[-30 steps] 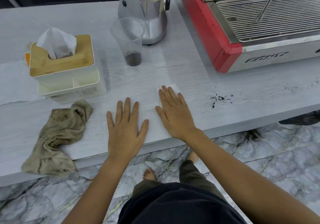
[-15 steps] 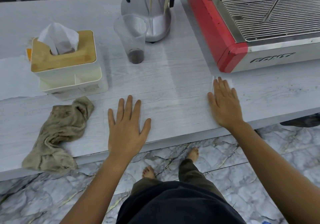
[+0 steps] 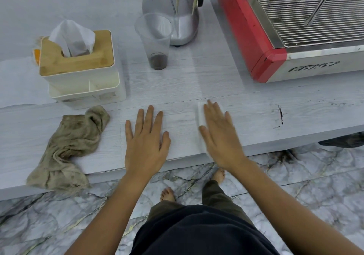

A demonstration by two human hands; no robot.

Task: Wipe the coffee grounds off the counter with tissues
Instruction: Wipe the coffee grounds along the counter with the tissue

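Observation:
My right hand [image 3: 220,134] lies flat, pressing a folded white tissue [image 3: 201,114] onto the pale wood-grain counter [image 3: 197,81] near its front edge; the hand is motion-blurred. Dark coffee grounds [image 3: 281,116] form a thin line with a few specks to the right of that hand, apart from the tissue. My left hand [image 3: 146,142] rests flat on the counter with fingers spread and nothing under it. A tissue box [image 3: 78,65] with a wooden lid and a tissue sticking up stands at the back left.
A crumpled beige cloth [image 3: 69,146] lies at the front left. A clear plastic cup [image 3: 156,41] with grounds at its bottom stands before a silver grinder [image 3: 177,14]. A red and steel espresso machine [image 3: 275,38] fills the back right. Marble floor lies below.
My right hand swept the tissue right over the scattered grounds, then came back left. The grounds now sit as a thin line farther right. My left hand stayed put.

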